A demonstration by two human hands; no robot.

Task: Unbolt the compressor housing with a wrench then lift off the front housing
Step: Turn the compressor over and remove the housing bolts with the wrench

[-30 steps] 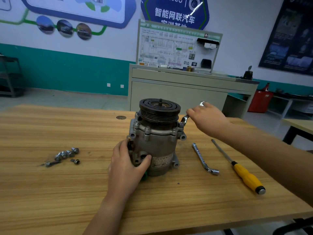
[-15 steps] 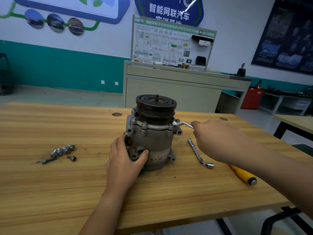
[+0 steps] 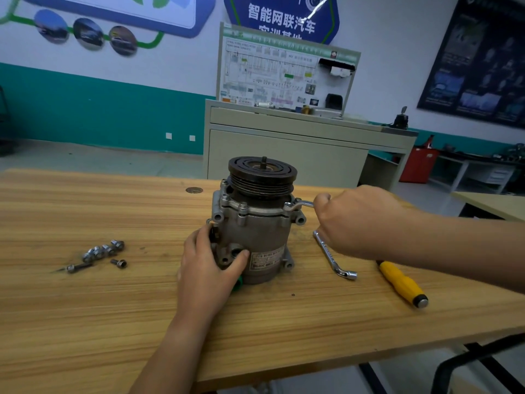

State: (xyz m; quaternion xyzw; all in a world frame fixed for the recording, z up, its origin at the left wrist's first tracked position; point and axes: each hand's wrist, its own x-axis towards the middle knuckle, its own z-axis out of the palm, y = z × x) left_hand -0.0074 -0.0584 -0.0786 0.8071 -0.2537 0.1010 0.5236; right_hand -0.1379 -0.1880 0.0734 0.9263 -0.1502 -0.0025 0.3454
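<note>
On the left of the wooden counter [image 3: 85,308] we see a small cluster of loose bolts [image 3: 98,251]. Toward the middle, our left hand [image 3: 208,268] grips the lower body of the compressor [image 3: 255,228], which stands upright with its pulley [image 3: 262,173] on top. Our right hand [image 3: 358,220] is curled tight round a wrench [image 3: 302,204], whose head sits on a bolt at the housing's upper right flange. Right of the compressor lie an L-shaped socket wrench [image 3: 333,255] and, farther right, a yellow-handled screwdriver [image 3: 402,282].
</note>
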